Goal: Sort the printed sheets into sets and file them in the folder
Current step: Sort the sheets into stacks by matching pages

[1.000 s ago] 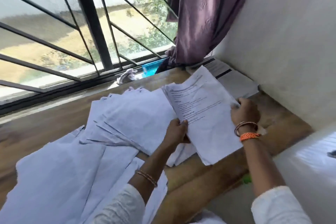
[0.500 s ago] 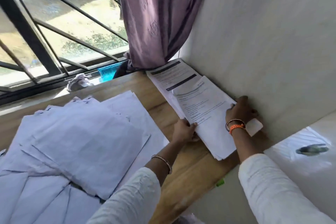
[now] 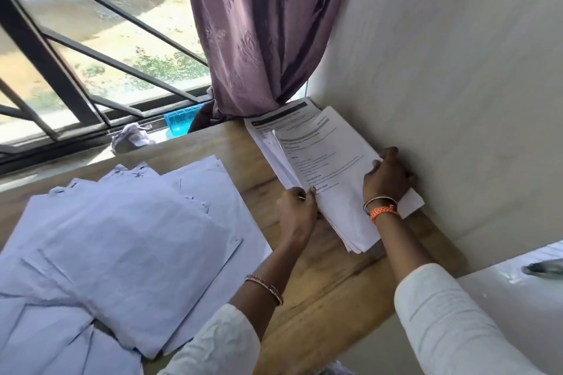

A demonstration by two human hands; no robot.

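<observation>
Matt white paper sheets (image 3: 128, 240) lie on a smooth wood-grain table (image 3: 320, 292) beside a purple cloth curtain (image 3: 259, 33).

Counts: 2 hands, left (image 3: 297, 212) and right (image 3: 387, 177). 2 paper groups: 1 stack (image 3: 332, 167) against the wall (image 3: 457, 85), 1 loose spread (image 3: 128, 237) left of that stack (sheet count unreadable). 1 curtain (image 3: 259, 27), 1 blue tub (image 3: 179, 123), 3 bangles.
</observation>
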